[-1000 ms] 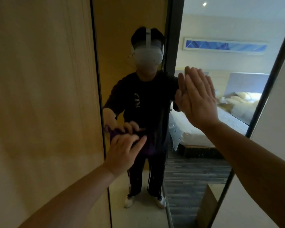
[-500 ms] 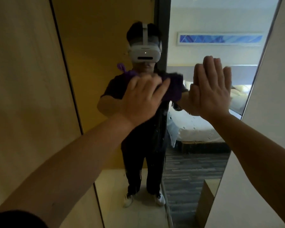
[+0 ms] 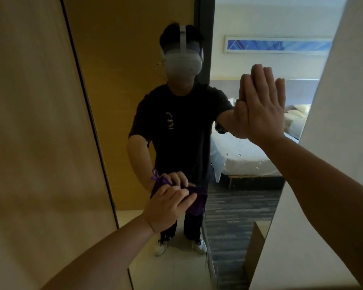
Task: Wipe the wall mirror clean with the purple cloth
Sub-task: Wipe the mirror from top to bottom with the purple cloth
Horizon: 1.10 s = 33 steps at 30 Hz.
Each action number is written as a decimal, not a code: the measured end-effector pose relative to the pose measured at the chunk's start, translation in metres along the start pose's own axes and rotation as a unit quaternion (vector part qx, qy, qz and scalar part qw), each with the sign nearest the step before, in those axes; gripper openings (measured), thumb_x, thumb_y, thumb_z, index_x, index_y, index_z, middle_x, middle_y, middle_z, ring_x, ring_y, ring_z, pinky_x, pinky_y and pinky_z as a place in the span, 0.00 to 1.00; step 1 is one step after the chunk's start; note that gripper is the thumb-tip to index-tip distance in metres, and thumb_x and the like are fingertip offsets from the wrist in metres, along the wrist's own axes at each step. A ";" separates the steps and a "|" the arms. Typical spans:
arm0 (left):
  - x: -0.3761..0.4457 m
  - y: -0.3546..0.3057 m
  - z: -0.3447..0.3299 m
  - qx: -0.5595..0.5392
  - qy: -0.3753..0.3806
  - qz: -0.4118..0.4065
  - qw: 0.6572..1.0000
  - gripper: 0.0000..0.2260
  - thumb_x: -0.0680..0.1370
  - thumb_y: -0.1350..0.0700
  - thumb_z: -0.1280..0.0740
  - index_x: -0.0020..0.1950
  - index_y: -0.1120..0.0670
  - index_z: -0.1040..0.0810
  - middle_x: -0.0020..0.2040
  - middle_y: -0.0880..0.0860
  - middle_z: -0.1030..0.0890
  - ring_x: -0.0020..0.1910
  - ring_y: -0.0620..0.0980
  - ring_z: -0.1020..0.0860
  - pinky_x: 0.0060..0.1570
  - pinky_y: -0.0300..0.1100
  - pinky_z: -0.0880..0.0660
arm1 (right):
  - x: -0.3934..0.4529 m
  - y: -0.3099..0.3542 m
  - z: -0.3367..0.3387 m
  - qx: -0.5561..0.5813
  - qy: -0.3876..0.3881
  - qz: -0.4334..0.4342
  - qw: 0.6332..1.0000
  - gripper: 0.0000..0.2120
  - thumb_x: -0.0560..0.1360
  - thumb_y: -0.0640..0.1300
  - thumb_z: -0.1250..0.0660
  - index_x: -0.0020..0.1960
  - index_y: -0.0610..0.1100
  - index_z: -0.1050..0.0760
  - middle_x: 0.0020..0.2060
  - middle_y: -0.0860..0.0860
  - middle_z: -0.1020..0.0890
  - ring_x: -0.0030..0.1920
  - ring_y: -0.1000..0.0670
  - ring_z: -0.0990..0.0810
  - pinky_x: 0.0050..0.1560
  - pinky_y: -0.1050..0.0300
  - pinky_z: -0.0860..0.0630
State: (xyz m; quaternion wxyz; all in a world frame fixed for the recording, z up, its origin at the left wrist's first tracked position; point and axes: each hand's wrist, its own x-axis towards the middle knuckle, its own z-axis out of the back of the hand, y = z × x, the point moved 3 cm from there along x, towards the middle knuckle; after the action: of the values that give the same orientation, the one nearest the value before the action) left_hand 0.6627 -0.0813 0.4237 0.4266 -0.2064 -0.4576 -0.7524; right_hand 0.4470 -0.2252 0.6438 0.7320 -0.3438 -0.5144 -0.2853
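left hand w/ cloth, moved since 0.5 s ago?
Yes. The left hand with the purple cloth has dropped down the mirror, from the reflected headset's level to the reflection's hip level.

Standing at left, a tan wooden panel (image 3: pixel 29 122); showing in reflection, a white bed (image 3: pixel 239 155), a blue wall picture (image 3: pixel 279 44), striped carpet (image 3: pixel 239 206).

Left hand (image 3: pixel 168 208) low, fingers curled; right hand (image 3: pixel 262 109) raised, fingers straight, together.

Wood panel (image 3: pixel 29 122) left, white wall (image 3: pixel 344 143) right.
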 end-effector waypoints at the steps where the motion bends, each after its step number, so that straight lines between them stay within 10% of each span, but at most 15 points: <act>1: 0.014 0.005 0.009 -0.013 -0.019 0.018 1.000 0.17 0.79 0.62 0.34 0.68 0.52 0.24 0.56 0.53 0.25 0.52 0.54 0.22 0.53 0.50 0.30 | 0.001 0.000 0.004 0.019 -0.005 0.000 1.000 0.27 0.84 0.49 0.48 0.80 0.48 0.52 0.79 0.44 0.46 0.80 0.43 0.51 0.78 0.39 0.52; 9: 0.266 0.114 0.123 0.082 -0.259 0.123 0.955 0.20 0.75 0.57 0.32 0.68 0.53 0.25 0.56 0.57 0.21 0.53 0.57 0.24 0.53 0.52 0.29 | -0.009 -0.044 0.045 -0.008 0.066 -0.069 0.995 0.29 0.84 0.56 0.59 0.79 0.41 0.46 0.79 0.40 0.46 0.79 0.39 0.51 0.78 0.39 0.55; 13: 0.326 0.127 0.133 0.148 -0.214 0.172 0.950 0.19 0.76 0.49 0.35 0.66 0.51 0.21 0.56 0.53 0.19 0.53 0.53 0.22 0.54 0.47 0.27 | -0.017 -0.063 0.033 -0.015 0.041 -0.029 0.999 0.26 0.84 0.50 0.46 0.78 0.40 0.45 0.78 0.37 0.43 0.78 0.36 0.48 0.77 0.35 0.51; 18: 0.266 0.061 0.070 0.129 -0.190 0.065 0.971 0.18 0.77 0.56 0.30 0.66 0.57 0.22 0.55 0.57 0.20 0.54 0.57 0.24 0.54 0.51 0.33 | -0.020 -0.074 0.015 -0.034 -0.038 -0.002 0.999 0.35 0.78 0.52 0.31 0.77 0.42 0.42 0.77 0.39 0.39 0.77 0.35 0.42 0.75 0.33 0.45; 27: 0.051 -0.069 -0.044 0.062 -0.027 0.000 0.998 0.16 0.82 0.59 0.40 0.70 0.51 0.24 0.61 0.51 0.27 0.54 0.52 0.22 0.56 0.49 0.31 | -0.022 -0.077 0.011 -0.026 -0.068 0.010 0.997 0.27 0.81 0.46 0.41 0.78 0.42 0.42 0.77 0.39 0.38 0.77 0.36 0.43 0.77 0.38 0.50; 33: 0.049 -0.076 -0.037 0.015 0.013 0.022 1.000 0.17 0.84 0.61 0.45 0.68 0.50 0.22 0.59 0.51 0.26 0.53 0.52 0.22 0.53 0.49 0.27 | -0.021 -0.072 0.015 -0.020 -0.034 -0.004 0.999 0.26 0.83 0.47 0.45 0.79 0.42 0.45 0.78 0.39 0.41 0.77 0.36 0.44 0.77 0.39 0.52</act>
State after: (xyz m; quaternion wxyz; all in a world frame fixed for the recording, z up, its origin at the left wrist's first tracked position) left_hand 0.5754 -0.1187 0.4004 0.4519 -0.1999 -0.4586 -0.7386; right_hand 0.3761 -0.2551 0.6428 0.7060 -0.3662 -0.5343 -0.2864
